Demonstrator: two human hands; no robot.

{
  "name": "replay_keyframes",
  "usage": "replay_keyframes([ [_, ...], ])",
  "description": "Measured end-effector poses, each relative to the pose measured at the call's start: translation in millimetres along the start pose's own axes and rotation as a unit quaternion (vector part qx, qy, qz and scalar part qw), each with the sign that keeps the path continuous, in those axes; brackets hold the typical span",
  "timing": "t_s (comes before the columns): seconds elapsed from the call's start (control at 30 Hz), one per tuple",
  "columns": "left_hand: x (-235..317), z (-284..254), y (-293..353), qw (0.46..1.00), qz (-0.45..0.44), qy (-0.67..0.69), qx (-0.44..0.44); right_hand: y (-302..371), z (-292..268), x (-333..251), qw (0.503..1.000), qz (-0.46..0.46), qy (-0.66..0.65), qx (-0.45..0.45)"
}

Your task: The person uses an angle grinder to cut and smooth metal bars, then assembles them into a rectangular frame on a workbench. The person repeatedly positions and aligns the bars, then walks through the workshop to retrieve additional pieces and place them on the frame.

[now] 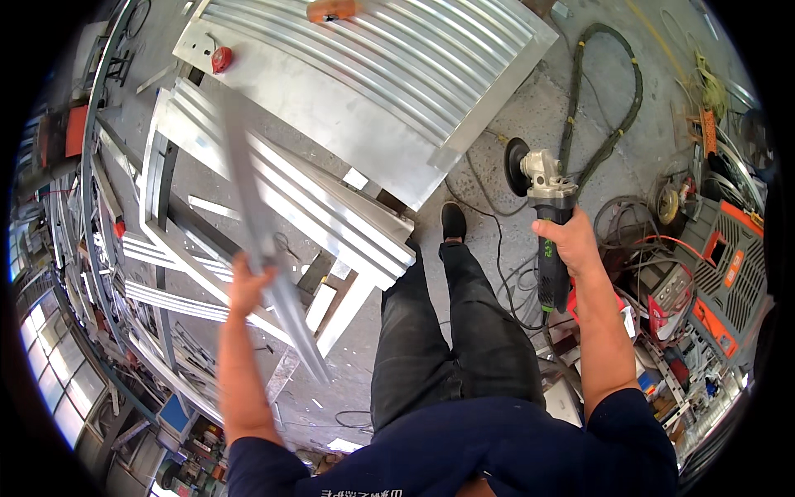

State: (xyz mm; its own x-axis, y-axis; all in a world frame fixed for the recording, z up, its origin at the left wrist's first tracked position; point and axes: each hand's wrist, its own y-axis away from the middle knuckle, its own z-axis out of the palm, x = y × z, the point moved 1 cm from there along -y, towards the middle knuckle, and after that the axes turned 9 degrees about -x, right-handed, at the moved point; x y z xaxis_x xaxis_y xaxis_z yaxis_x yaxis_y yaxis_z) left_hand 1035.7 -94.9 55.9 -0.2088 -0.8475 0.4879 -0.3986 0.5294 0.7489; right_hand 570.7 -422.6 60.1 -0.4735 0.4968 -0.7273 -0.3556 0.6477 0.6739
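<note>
My left hand (248, 286) is closed around a long grey metal bar (252, 207). The bar slants from the upper left down toward my legs, and it is smeared by motion. In my right hand (573, 240) is an angle grinder (542, 195), gripped by its dark body with the disc end pointing away from me. Its round disc (516, 166) faces left and touches nothing. Beneath the bar lie pale ribbed metal profiles (331, 219) on a metal frame (186, 257). Ahead is a large ribbed metal panel (331, 108), carrying a red tape measure (221, 59) and an orange tool (333, 10).
A thick dark cable bundle (633, 91) loops over the floor beyond the grinder. Thinner cords (501, 265) trail near my foot. On the right stands an orange and grey machine (737, 265) among coiled cables and tools. Long metal stock (74, 248) is piled at the left.
</note>
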Motion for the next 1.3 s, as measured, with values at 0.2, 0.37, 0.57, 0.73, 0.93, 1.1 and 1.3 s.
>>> replay_keyframes([
  [0.2,-33,-272,111,0.9,0.057,0.379,0.208,1,-7,1,0.999,0.002,-0.043,0.014],
  [0.37,-145,-278,175,0.829,0.007,0.458,0.321,1,-7,-2,0.999,0.003,-0.04,0.017],
  [0.57,-274,-123,171,0.711,-0.104,0.609,0.337,1,-10,1,0.999,-0.001,-0.03,0.016],
  [0.73,-325,34,129,0.552,-0.236,0.733,0.321,0,-8,-3,1.0,0.022,-0.012,0.018],
  [0.93,-340,127,85,0.498,-0.263,0.769,0.301,2,15,-24,0.999,0.036,0.005,-0.012],
  [1.1,-348,145,74,0.467,-0.264,0.77,0.345,-8,29,-21,0.999,0.025,0.038,-0.017],
  [1.3,-310,129,69,0.676,-0.332,0.518,0.405,-10,52,-19,0.999,0.0,0.039,-0.03],
])
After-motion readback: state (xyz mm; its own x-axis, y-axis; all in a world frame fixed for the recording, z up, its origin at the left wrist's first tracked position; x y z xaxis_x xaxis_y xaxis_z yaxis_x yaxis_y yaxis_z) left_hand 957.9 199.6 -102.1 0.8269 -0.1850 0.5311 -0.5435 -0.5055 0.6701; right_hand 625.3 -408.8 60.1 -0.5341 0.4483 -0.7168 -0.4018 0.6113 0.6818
